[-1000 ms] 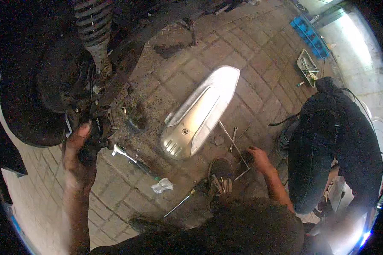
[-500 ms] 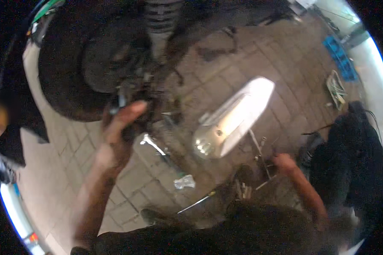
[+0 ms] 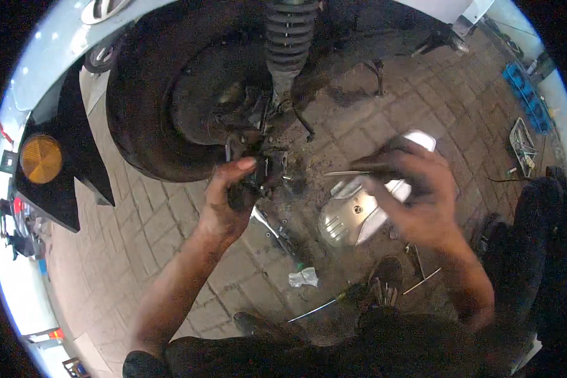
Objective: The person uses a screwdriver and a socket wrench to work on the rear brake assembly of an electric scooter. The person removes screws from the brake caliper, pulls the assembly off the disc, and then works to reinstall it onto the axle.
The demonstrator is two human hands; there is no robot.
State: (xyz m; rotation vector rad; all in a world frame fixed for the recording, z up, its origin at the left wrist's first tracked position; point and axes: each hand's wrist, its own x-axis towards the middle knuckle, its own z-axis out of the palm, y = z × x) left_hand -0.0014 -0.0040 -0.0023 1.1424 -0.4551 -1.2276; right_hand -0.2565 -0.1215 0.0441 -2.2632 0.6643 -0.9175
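Observation:
My left hand [image 3: 227, 198] is closed around a dark, blocky metal part [image 3: 269, 167] beside the wheel, thumb on top; it looks like a brake caliper, but its underside is hidden by my fingers. My right hand [image 3: 425, 198] is raised over a silver and white cover [image 3: 349, 217] lying on the paving. Between its thumb and fingers is a thin, straight tool [image 3: 343, 173], smeared by motion, its tip pointing left toward the metal part. Behind my left hand stands a black tyre [image 3: 142, 138], with a coil-spring shock absorber [image 3: 290, 38] to its right.
A socket wrench [image 3: 268, 227], a crumpled clear wrapper [image 3: 303, 277] and a screwdriver [image 3: 318, 310] lie on the paving in front of me. Near my right foot is a T-shaped rod tool [image 3: 422, 277]. A blue tray [image 3: 526, 97] stands at the far right; an orange reflector [image 3: 41, 159] is at left.
My right hand has come up and left from the floor at the lower right, and a thin tool now shows in it. My left hand stays at the dark part. The whole view has shifted.

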